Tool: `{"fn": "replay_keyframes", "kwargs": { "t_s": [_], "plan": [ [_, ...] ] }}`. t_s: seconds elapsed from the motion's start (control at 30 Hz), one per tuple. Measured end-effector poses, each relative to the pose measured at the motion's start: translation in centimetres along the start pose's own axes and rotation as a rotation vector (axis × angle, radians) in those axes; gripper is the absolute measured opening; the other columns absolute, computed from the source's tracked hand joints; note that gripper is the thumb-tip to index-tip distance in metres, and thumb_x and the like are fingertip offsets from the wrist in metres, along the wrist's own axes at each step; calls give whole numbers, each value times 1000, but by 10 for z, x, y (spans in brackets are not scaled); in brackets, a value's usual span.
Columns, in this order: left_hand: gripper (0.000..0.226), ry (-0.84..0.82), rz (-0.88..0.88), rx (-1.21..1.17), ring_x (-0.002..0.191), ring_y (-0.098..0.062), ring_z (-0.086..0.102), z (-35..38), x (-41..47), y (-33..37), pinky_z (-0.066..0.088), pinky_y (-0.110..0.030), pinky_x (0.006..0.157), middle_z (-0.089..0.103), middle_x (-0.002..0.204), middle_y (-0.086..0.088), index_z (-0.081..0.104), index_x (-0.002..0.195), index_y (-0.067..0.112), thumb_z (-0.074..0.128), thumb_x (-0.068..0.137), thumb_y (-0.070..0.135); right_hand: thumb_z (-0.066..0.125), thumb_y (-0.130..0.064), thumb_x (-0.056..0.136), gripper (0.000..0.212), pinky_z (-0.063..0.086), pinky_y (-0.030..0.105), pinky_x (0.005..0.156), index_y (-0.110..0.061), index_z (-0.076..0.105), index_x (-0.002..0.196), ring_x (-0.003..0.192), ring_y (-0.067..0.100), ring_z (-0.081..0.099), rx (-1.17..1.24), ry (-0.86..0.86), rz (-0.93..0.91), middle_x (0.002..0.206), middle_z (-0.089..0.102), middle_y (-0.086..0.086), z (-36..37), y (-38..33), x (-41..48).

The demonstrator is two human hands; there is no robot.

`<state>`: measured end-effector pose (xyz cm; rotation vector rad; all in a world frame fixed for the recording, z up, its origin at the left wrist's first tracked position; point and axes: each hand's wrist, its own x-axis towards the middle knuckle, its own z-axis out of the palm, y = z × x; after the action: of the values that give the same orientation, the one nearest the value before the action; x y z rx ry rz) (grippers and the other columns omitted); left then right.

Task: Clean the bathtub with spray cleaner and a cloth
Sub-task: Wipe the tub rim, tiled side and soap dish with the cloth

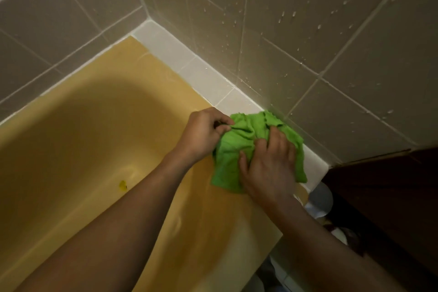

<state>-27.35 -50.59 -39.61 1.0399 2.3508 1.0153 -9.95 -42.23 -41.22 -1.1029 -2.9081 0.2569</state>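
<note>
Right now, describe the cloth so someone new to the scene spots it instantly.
Find the yellow bathtub and follow its rim to the white ledge below the tiled wall. There the left hand and right hand hold the cloth, crumpled. It is the only bright green thing amid yellow, white and grey.

Both bare forearms reach forward and converge, the left from the lower left, the right from the lower right. The left grip [205, 134] is curled, back of the hand up, thumb and fingers pinching one edge of the cloth [237, 147]. The right grip [267, 166] lies palm down on it, thumb spread, fingertips bent into its folds
</note>
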Motion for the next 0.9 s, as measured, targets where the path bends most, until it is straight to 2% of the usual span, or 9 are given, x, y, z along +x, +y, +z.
{"fn": "replay_keyframes", "kwargs": {
  "t_s": [0.03, 0.1, 0.17, 0.2, 0.27, 0.33, 0.53, 0.9],
  "plan": [
    [12, -22, 15, 18, 85, -5, 64, 2, -3, 2, 42, -3, 79, 74, 98, 3, 81, 99, 15, 78, 89, 9, 40, -51, 96, 54, 28, 58, 116, -7, 57, 123, 141, 39, 34, 4, 36, 10, 152, 38, 24, -1, 0, -2],
    [13, -18, 32, 67, 90, -13, 66, 4, -5, 1, 45, -11, 83, 73, 102, -3, 81, 101, 12, 75, 91, 9, 38, -51, 99, 60, 25, 59, 118, -7, 49, 139, 144, 41, 31, 17, 49, -3, 156, 33, 24, 3, -4, -2],
    [13, 19, 36, 100, 94, -19, 67, 4, -4, -5, 50, -23, 89, 72, 104, -7, 80, 104, 11, 73, 93, 9, 29, -56, 103, 71, 15, 61, 122, -12, 27, 159, 152, 42, 16, 15, 4, -22, 165, 16, 24, 13, -12, 1],
    [13, 39, 43, 107, 95, -21, 67, 3, -3, -10, 52, -27, 90, 71, 104, -7, 79, 104, 10, 72, 94, 9, 24, -60, 103, 75, 10, 62, 123, -15, 18, 162, 155, 42, 8, 4, -26, -25, 168, 8, 23, 17, -15, 3],
    [12, 74, 68, 118, 94, -22, 67, 0, 3, -18, 51, -28, 90, 70, 103, -8, 79, 103, 9, 71, 94, 8, 21, -64, 102, 78, 7, 63, 123, -17, 10, 164, 156, 42, 1, -21, -56, -22, 169, -1, 21, 23, -19, 10],
    [12, 97, 83, 131, 93, -22, 66, -4, 13, -27, 50, -28, 88, 69, 101, -8, 79, 103, 8, 71, 94, 8, 21, -66, 102, 77, 6, 64, 122, -21, 9, 164, 155, 41, 0, -34, -69, -38, 169, -4, 19, 23, -22, 20],
    [11, 127, 92, 164, 95, -24, 64, -32, 42, -54, 52, -38, 89, 69, 99, -6, 78, 102, 10, 71, 94, 11, 17, -71, 99, 75, 5, 66, 121, -31, 9, 163, 156, 39, 1, -57, -98, -139, 170, -8, 14, 23, -40, 59],
    [12, 229, -5, 183, 92, -19, 66, -93, 84, -101, 52, -31, 88, 74, 101, -4, 80, 102, 13, 74, 92, 12, 17, -71, 98, 77, 7, 68, 119, -30, 10, 163, 155, 41, 5, -58, -78, -233, 170, -2, 16, 35, -109, 128]
  ]
}}
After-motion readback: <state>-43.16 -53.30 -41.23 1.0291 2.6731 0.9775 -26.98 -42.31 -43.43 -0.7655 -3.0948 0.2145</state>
